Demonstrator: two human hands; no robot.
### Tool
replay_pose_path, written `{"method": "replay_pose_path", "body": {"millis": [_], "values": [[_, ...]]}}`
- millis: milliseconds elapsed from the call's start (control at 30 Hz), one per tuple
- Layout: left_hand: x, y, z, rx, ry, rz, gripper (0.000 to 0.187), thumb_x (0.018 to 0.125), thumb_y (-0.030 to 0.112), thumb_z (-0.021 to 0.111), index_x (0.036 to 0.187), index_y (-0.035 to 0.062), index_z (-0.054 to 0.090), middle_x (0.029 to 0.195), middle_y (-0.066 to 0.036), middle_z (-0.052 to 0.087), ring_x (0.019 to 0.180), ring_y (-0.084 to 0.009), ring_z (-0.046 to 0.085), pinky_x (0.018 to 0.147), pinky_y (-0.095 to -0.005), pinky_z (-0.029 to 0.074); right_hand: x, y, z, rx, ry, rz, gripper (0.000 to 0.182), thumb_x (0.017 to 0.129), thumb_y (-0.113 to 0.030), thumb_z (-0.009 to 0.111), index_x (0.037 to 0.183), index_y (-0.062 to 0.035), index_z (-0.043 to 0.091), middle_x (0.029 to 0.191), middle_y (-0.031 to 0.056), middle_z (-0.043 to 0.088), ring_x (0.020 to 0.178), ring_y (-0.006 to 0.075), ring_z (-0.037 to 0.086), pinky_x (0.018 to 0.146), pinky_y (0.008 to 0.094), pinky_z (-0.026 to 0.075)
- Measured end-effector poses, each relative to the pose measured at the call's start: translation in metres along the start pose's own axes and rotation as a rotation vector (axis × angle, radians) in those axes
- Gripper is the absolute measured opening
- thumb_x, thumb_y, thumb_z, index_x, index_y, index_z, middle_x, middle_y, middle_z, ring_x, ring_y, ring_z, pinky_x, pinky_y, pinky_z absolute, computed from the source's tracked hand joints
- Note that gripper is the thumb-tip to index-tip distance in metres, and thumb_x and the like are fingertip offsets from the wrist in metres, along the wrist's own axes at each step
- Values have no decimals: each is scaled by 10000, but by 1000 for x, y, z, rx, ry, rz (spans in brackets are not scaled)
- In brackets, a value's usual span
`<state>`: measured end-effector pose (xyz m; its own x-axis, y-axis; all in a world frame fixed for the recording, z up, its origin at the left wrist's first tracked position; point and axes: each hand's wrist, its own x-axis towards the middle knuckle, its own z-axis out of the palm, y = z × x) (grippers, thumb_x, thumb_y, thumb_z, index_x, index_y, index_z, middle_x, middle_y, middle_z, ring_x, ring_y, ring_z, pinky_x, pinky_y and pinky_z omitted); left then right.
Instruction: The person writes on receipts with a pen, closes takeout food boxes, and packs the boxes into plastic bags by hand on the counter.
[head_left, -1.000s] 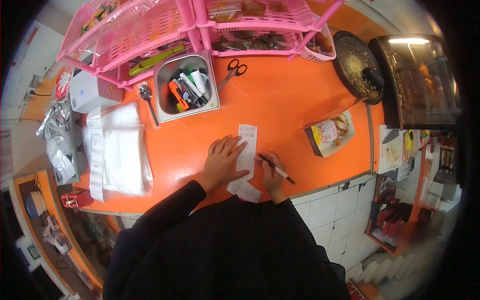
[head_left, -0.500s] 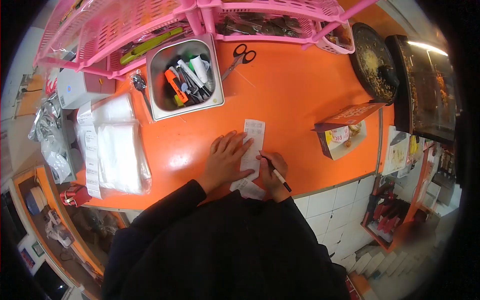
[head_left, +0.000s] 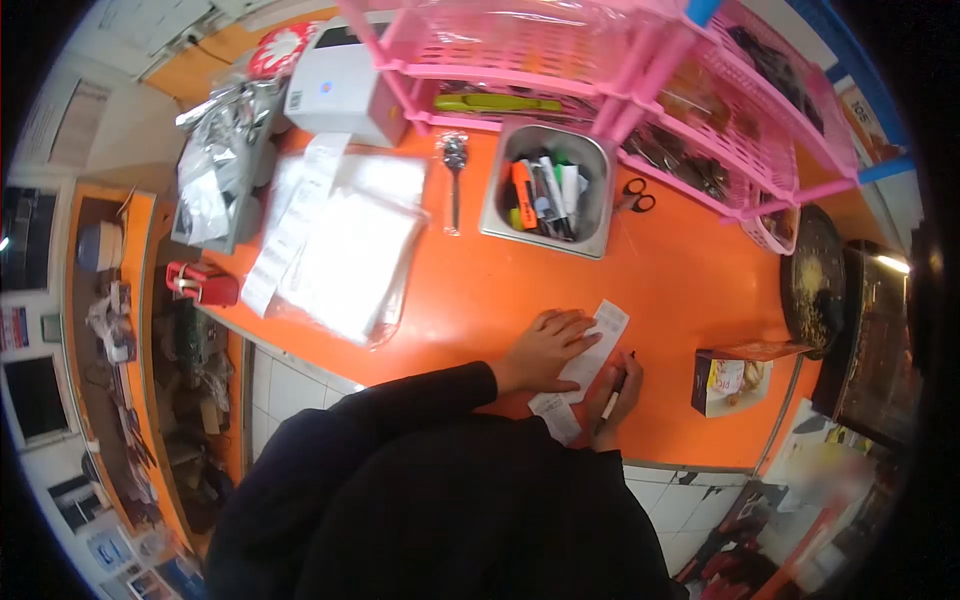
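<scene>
So here's our spot at the orange counter (head_left: 480,290): we've got our left hand (head_left: 550,350) lying flat with the fingers a bit apart, pressing on the left edge of a long paper slip (head_left: 600,345). Our right hand (head_left: 621,398) is just beside the slip's right side, closed around a black and white pen (head_left: 609,405); we honestly can't tell if its tip touches the paper. The slip sits slanted on the counter between our hands, near the front edge, and a smaller piece of paper (head_left: 556,416) lies at its lower end, though we can't tell if the two are joined. Off to the right there's an open food box (head_left: 708,385) with something wrapped and some brown food in it, and past that a dark round mortar (head_left: 808,250). Further back we have a metal bin (head_left: 597,235) full of pens and markers, with scissors (head_left: 637,197) just right of it and a wrapped spoon (head_left: 455,185) to its left. Clear bags (head_left: 350,265) are piled on the left, a printed strip (head_left: 295,235) running over them, and pink racks (head_left: 510,62) stand along the back.
</scene>
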<state>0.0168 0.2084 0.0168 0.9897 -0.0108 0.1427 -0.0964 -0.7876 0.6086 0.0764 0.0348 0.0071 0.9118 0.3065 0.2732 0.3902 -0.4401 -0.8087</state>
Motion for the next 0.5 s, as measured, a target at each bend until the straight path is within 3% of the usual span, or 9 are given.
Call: {"method": "replay_pose_path", "body": {"millis": [33,100,133,200,233,333,433,500], "values": [[-5,-4,2,-10,-1,-1,873,657,465,781,1399,133,462,1454,-106,409,1354,-320,359,1088,-502,295,0,-4,-3,-20,6,5,272,942,-211,556,1119,-7,591,1140,206,560,1027,337,561,866,429,463],[-12,-12,3,-36,-7,5,876,655,442,783,1406,135,454,1461,-110,397,1365,-326,340,1105,-505,281,8,14,-23,-428,146,-438,259,941,-207,559,1110,-14,595,1055,190,590,977,325,585,856,418,470],[-18,-14,-5,-16,-12,-18,879,656,430,784,1411,130,448,1463,-115,393,1370,-330,333,1110,-506,275,9,59,-52,-481,211,-464,242,935,-172,555,1106,-6,598,1019,186,600,943,321,598,840,414,481],[-42,-24,-28,29,-25,-66,886,657,406,785,1421,122,437,1466,-124,385,1378,-339,318,1119,-508,265,22,70,-94,30,410,-70,205,914,-106,547,1073,7,611,937,167,609,860,302,613,788,398,500],[-55,-28,-37,46,-31,-93,886,660,395,783,1425,119,432,1469,-129,380,1380,-342,316,1119,-507,265,35,40,-113,593,506,363,184,900,-74,544,1044,12,620,892,153,609,812,287,615,753,386,507],[-88,-40,-63,88,-67,-154,915,657,377,783,1447,109,405,1480,-145,359,1385,-353,307,1116,-498,269,42,52,-135,-755,560,-157,140,903,-53,516,962,17,621,866,147,595,779,255,597,717,350,500],[-109,-40,-86,116,-110,-190,962,632,374,804,1458,111,385,1487,-145,350,1386,-351,305,1119,-487,268,41,92,-131,-110,332,283,128,896,-41,508,943,4,618,847,129,603,756,234,584,699,336,479],[-116,-42,-96,141,-138,-216,992,612,368,820,1461,108,376,1493,-144,345,1388,-349,304,1122,-478,267,41,82,-115,-289,294,199,142,878,-28,504,952,-4,623,858,119,612,753,229,583,692,337,470]]}}
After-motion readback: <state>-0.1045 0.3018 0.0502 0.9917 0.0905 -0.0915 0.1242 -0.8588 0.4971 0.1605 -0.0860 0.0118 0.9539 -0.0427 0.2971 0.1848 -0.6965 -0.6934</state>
